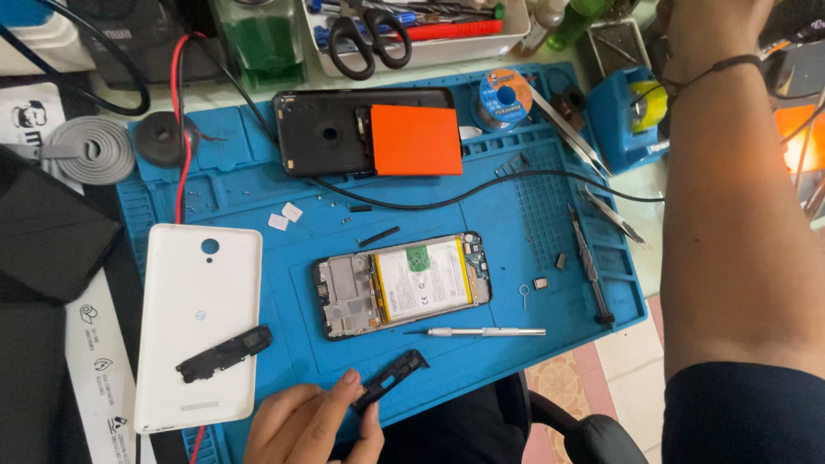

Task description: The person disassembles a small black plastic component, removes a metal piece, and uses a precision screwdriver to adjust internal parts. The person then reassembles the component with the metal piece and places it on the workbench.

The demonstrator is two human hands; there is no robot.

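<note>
My left hand [314, 425] is at the bottom edge and pinches a narrow black plastic cover piece [391, 378] over the near rim of the blue work mat [507, 215]. Just beyond it lies an opened phone [348, 296] with its back off, showing a white and yellow battery [425, 281]. A thin silver screwdriver [490, 332] lies beside the phone. My right arm reaches up the right side, with a dark band on the wrist. My right hand [709, 26] is mostly cut off by the top edge, near a blue stand [623, 112].
A white back cover [202, 292] with a black part [225, 352] on it lies left. A black phone shell [322, 133] under an orange card [415, 139] sits farther back. Tweezers [612, 215], a black pry tool [589, 266], solder spool [505, 93], scissors [369, 39] and cables are around.
</note>
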